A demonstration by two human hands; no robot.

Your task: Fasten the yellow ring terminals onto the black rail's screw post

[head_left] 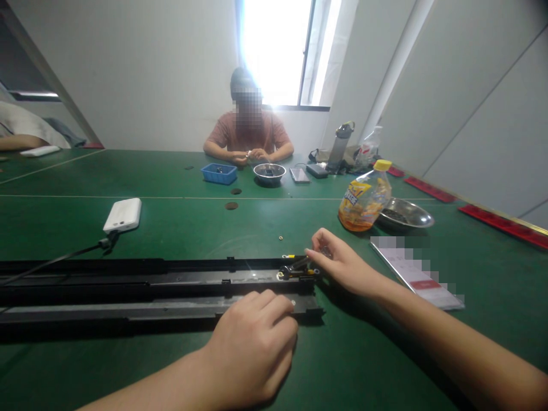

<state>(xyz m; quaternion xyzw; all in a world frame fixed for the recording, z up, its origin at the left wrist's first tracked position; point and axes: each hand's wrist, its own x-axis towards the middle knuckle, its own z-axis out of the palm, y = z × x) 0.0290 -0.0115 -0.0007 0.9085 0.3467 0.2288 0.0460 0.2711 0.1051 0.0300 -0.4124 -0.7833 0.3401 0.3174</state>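
A wide green tabletop spans the view, and across its left and middle lie two long black channel-shaped rails, side by side. The left hand rests on the near rail close to its right end, fingers bent under; whether they grip anything cannot be told. The right hand is beyond the rails' right end, thumb and fingers pinched on a slim dark metal wrench, whose head sits over the far rail's right end. Just beside it is a small yellow-sleeved metal terminal; farther out on the tabletop lies a tiny brass-coloured ring
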